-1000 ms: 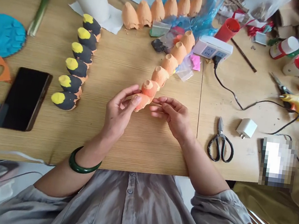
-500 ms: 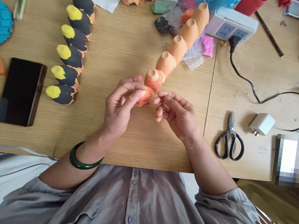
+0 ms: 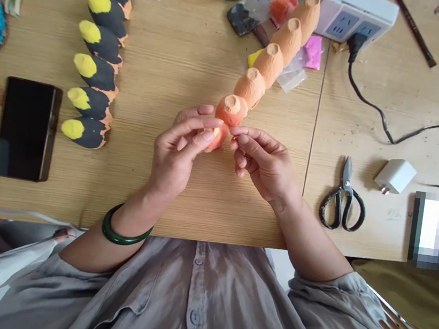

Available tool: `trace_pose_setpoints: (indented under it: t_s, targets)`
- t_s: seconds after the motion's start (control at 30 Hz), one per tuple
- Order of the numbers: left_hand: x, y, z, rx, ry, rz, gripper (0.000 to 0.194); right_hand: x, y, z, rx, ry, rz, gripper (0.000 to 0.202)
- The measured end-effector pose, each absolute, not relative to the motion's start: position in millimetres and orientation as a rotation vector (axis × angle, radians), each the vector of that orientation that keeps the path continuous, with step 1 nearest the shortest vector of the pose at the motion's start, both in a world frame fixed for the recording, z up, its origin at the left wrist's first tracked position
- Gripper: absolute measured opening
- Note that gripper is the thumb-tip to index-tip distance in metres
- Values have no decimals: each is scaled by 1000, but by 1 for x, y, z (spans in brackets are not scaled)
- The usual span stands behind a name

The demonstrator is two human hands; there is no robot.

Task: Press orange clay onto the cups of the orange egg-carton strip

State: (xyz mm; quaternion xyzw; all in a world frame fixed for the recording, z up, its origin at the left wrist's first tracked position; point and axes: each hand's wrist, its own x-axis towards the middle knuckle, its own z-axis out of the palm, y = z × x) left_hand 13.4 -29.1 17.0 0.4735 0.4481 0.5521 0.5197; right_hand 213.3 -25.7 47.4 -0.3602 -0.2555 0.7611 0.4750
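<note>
- Pinching the near-end cup of a rough orange strip of six joined egg-shaped cups (image 3: 250, 89): left hand (image 3: 175, 153), thumb and fingers closing on it.
- Right hand (image 3: 270, 166) is hovering just right of that grip, thumb and index pinching a small reddish bit (image 3: 234, 139), too small to identify.
- Orange strip is running from the grip away and to the right; its two nearest cups are showing redder orange.
- Six-cup strip in black with yellow tips (image 3: 104, 75) is lying left of the grip, well apart.
- Black rectangular phone (image 3: 26, 128) is lying farther left.
- White power strip with black plug (image 3: 354, 15) is sitting beyond the grip, to the right.
- Black-handled metal scissors (image 3: 346, 186) are lying right of the right hand, white cube charger (image 3: 396, 176) just beyond.
- Dark green bangle (image 3: 124, 239) is circling the left wrist.
</note>
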Motion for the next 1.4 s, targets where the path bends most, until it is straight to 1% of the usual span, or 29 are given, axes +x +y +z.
trace_pose_setpoints:
  t_s: [0.17,0.27,0.43,0.6,0.77,0.9,1.07,1.13,1.23,1.4]
  targets:
    - [15,-30,14,1205,1054,1325,22,208,-26,47,-858,-641,1845,51]
    - [17,-30,15,1243,1061,1334,26,207,-27,49,-879,-685,1815,57]
    - [21,-34,27,1226,1123,1271,29,206,-33,57,-1021,-787,1730,51]
    - [21,-34,30,1216,1144,1264,34,204,-32,55,-944,-848,1696,55]
    - [21,-34,28,1246,1148,1281,29,201,-34,50,-957,-900,1642,57]
    - [22,-36,27,1246,1148,1287,26,198,-37,48,-981,-972,1536,51]
    - [25,-36,27,1188,1172,1299,35,199,-40,44,-1038,-1110,1370,34]
    - [26,-36,26,1165,1194,1298,36,200,-40,43,-1084,-1100,1338,31]
    - [25,-34,24,1128,1175,1329,33,201,-38,45,-1125,-970,1371,30]
    - [20,-32,20,1031,1164,1255,36,205,-34,51,-1079,-817,1560,18]
